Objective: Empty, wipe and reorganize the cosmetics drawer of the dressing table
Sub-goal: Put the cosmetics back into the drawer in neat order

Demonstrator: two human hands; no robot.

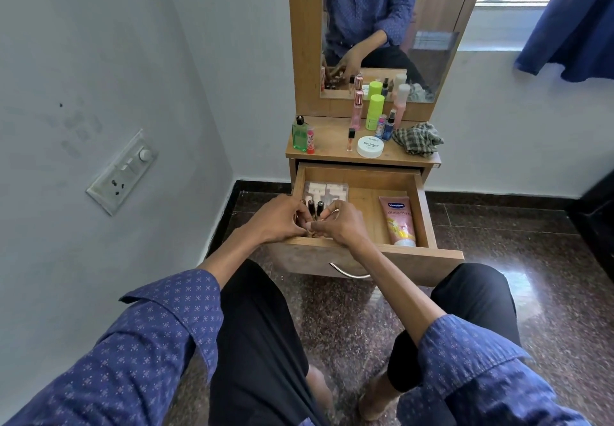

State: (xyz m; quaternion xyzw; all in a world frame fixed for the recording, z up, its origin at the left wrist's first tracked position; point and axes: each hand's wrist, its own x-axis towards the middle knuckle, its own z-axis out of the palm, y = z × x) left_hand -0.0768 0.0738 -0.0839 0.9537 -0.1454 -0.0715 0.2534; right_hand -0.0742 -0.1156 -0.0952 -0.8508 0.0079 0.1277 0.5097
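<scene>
Reorganizing looks underway: both the left hand point(282, 218) and right hand point(342, 223) pinch small bottles point(315, 207) in the drawer point(427, 213), while more bottles wait on the worktop point(332, 146).

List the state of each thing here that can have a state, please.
Drawer: pulled open.
Vaseline tube: lying flat in drawer, cap toward front.
Small tubes: upright, at both hands.
Left hand: fingers curled on tubes.
Right hand: fingers curled on tubes.
Checked cloth: crumpled on tabletop.
</scene>
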